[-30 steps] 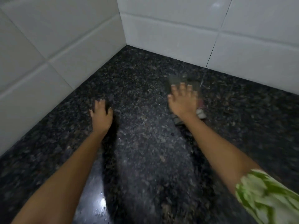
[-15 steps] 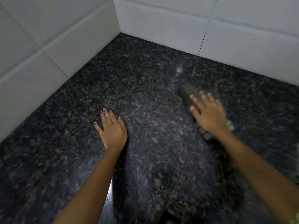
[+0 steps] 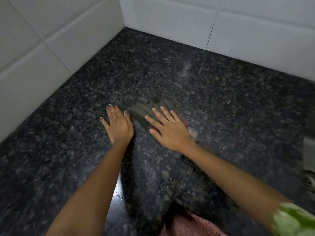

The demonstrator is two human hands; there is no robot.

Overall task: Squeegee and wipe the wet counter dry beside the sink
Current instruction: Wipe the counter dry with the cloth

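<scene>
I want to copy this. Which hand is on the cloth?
The right hand, fingers flat on the grey cloth. The left hand rests on bare counter.

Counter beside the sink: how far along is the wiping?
Done: no pooled water shows on the counter. In hand: the right hand presses a grey cloth flat mid-counter; the left hand rests beside it. Left: droplets glisten at the front edge.

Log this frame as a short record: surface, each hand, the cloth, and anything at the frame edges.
surface: dark speckled granite counter, in a corner of white wall tiles
left hand: flat on the counter, fingers straight, holding nothing
right hand: pressing flat on the cloth, fingers spread
cloth: dark grey, lying on the counter, blurred
right edge: sink, partly in view
wetness: droplets near the front edge
</scene>
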